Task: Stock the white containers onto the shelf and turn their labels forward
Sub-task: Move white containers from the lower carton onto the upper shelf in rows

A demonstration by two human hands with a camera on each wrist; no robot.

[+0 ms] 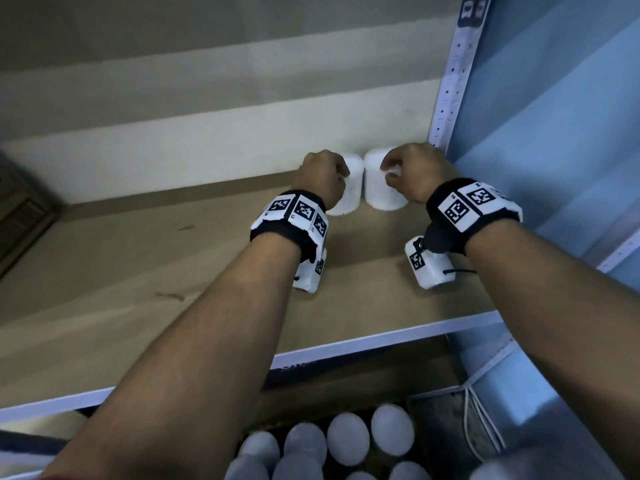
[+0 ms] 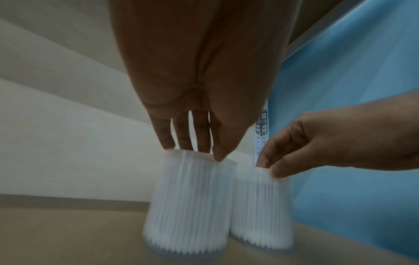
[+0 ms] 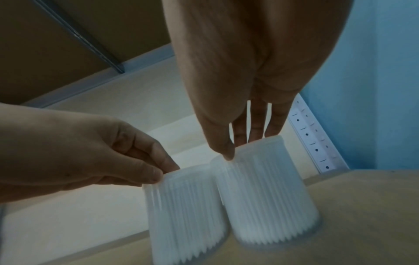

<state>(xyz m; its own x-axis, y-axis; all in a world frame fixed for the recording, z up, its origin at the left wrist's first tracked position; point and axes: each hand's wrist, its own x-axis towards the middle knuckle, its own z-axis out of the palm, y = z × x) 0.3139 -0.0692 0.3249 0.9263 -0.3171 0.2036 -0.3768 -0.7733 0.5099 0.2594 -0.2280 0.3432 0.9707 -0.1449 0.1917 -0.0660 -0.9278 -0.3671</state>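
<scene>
Two white ribbed containers stand side by side on the brown shelf board (image 1: 138, 271), near its back right corner. My left hand (image 1: 323, 176) grips the left container (image 1: 348, 194) by its top rim, thumb in front and fingers behind (image 2: 192, 152). My right hand (image 1: 412, 174) holds the right container (image 1: 384, 192) the same way (image 3: 244, 145). Both containers (image 2: 188, 206) (image 2: 260, 208) rest on the board and touch each other. No label shows on the sides facing me (image 3: 186, 220) (image 3: 269, 202).
A perforated white upright (image 1: 450, 74) and a blue side panel (image 1: 554, 133) close the shelf on the right. A beige wall (image 1: 207, 133) lies behind. Below the shelf's front edge (image 1: 381, 336), several white container tops (image 1: 348, 438) sit in a box.
</scene>
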